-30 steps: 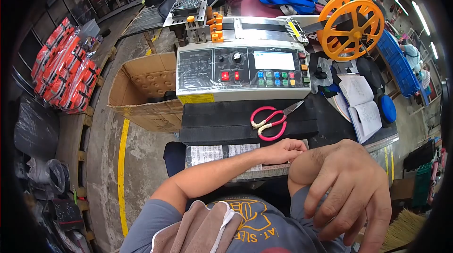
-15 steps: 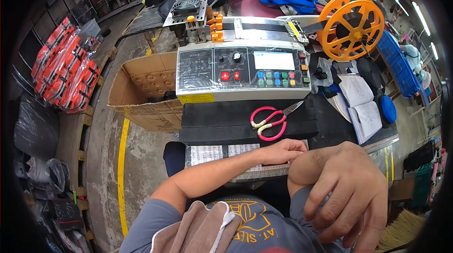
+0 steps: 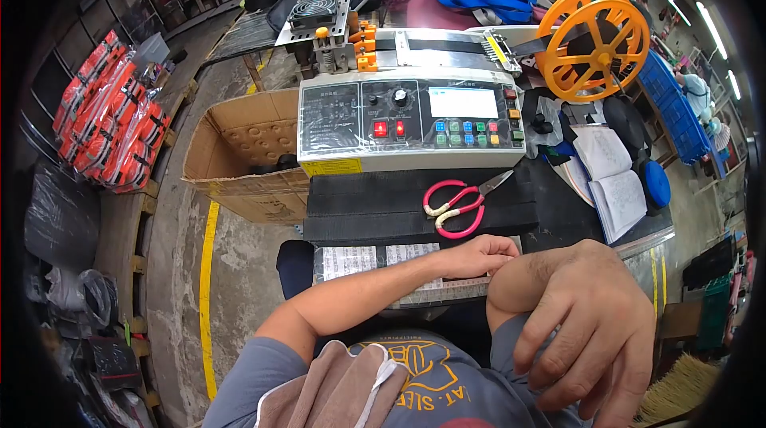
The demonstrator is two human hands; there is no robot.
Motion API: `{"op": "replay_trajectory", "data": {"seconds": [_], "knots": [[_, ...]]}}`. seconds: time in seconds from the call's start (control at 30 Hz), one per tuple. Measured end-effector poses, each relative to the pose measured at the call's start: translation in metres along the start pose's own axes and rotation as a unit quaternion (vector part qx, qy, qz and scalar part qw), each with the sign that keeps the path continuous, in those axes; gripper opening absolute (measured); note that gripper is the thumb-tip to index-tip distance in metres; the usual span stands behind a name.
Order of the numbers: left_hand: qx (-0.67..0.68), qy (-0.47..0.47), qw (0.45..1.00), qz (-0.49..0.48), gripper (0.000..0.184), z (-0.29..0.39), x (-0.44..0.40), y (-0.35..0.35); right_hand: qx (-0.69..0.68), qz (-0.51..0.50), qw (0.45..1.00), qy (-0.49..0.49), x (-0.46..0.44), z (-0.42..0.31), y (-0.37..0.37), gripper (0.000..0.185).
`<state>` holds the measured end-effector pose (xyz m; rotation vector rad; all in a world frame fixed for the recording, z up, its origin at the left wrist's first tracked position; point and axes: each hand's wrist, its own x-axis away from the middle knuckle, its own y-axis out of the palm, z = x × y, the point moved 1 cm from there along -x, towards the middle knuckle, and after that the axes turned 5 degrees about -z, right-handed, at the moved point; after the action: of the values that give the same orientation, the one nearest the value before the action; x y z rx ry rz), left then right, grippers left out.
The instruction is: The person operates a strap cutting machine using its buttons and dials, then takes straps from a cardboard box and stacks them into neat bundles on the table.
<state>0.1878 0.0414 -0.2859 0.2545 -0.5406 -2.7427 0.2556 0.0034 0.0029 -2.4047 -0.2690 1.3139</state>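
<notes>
My left hand (image 3: 480, 257) lies at the near edge of the table, its fingers curled together against or just beside my right forearm. Nothing shows in it, and its fingertips are partly hidden. My right hand (image 3: 594, 324) hangs close to the camera, fingers drooping and apart, holding nothing. Beyond the left hand, scissors (image 3: 459, 213) with red handles lie on black webbing strips (image 3: 359, 216). Printed label sheets (image 3: 349, 259) and a ruler (image 3: 455, 283) are under or beside my left forearm.
Behind the scissors stands a strap-cutting machine (image 3: 411, 121) with a lit screen and an orange reel (image 3: 594, 49). A cardboard box (image 3: 239, 185) is at its left. An open notebook (image 3: 610, 181) lies right. Wrapped orange bundles (image 3: 112, 121) are stacked far left.
</notes>
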Motion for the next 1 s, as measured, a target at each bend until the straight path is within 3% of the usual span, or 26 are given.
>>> {"op": "replay_trajectory", "data": {"seconds": [0.07,0.27,1.0], "knots": [[-0.001,0.002,1.0,-0.002,0.021,0.001,0.0,0.0,-0.01,-0.014,1.0,0.02,0.006,-0.004,0.0,0.031],[-0.002,0.007,1.0,0.003,0.021,0.002,0.0,0.002,0.01,0.001,1.0,-0.01,-0.002,0.001,-0.002,0.019],[-0.017,-0.004,1.0,0.005,0.022,0.001,0.0,0.0,-0.004,-0.043,0.999,0.019,0.002,-0.008,0.001,0.016]]}}
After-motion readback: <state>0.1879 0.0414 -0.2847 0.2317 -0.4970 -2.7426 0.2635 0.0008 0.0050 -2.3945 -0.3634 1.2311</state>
